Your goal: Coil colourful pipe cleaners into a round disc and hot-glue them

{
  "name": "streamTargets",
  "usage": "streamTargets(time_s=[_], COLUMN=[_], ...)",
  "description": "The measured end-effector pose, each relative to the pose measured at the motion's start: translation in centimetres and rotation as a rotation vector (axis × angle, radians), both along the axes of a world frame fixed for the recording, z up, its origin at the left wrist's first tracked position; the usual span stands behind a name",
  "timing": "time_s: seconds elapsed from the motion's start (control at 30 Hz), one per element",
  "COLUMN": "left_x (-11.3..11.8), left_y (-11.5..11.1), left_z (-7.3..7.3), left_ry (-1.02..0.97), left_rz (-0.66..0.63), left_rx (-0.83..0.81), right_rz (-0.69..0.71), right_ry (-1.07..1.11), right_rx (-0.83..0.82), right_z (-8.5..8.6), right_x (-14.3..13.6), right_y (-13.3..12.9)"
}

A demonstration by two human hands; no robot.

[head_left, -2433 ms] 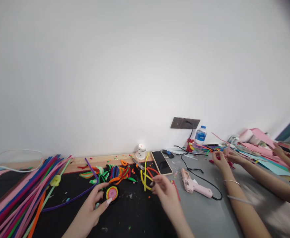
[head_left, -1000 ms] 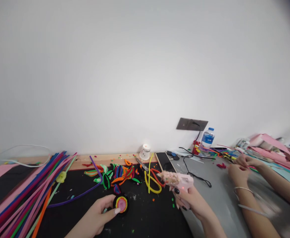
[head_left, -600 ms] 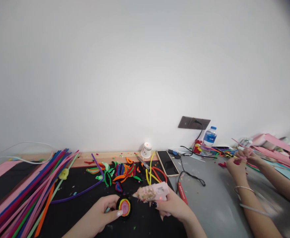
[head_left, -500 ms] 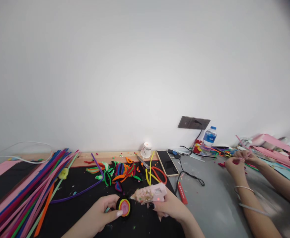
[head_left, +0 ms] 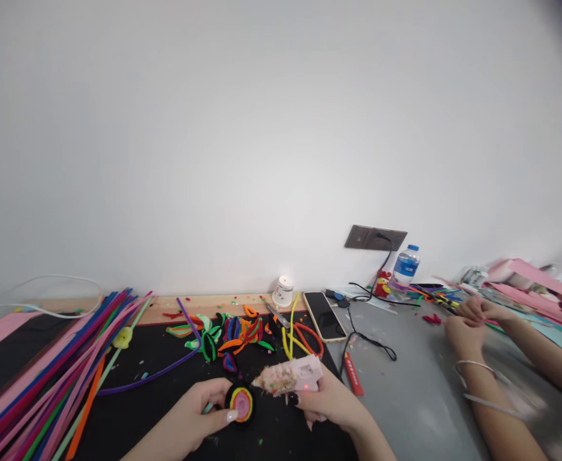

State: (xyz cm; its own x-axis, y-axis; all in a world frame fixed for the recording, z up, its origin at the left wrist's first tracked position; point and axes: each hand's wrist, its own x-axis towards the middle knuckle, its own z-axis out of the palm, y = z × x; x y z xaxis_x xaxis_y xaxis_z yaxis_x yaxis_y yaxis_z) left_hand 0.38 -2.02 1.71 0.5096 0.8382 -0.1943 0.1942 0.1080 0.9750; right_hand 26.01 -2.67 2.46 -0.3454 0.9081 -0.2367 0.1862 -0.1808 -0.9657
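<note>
My left hand (head_left: 208,408) pinches a round coil of pipe cleaner (head_left: 241,405), pink in the middle with yellow, orange and black rings around it. Wrapped in my right hand (head_left: 326,400) is a pale pink glue gun (head_left: 288,376) with a decorated, encrusted front. Its nozzle points left and sits at the upper right edge of the coil; whether it touches cannot be made out. Just above the coil lies a small blue and red pipe-cleaner petal (head_left: 230,363) on the black mat (head_left: 160,410).
Left lies a bundle of pipe cleaners (head_left: 70,378). Behind my hands are looped petals (head_left: 237,333), a paper cup (head_left: 283,292), scissors (head_left: 305,339), a phone (head_left: 325,316) and a red box-cutter-like strip (head_left: 353,374). A bottle (head_left: 404,271) stands farther right, near another person's hands (head_left: 473,320).
My hands, the coil and the glue gun hold almost the same place. At right, the other person's hands have shifted slightly to the right and down.
</note>
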Motion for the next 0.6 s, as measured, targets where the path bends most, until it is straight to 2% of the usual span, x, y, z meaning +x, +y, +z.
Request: streamTargets(time_s=[0.27,0.6], left_x=[0.19,0.01], left_y=[0.0,-0.08], left_z=[0.65,-0.1], left_ry=[0.011,0.007], left_rz=[-0.012,-0.009], left_rx=[0.004,0.002], right_rz=[-0.017,0.003], right_ry=[0.0,-0.006], right_rx=[-0.012,-0.004], right_z=[0.42,0.62], right_x=[-0.21,-0.21], right_y=[-0.29,-0.25])
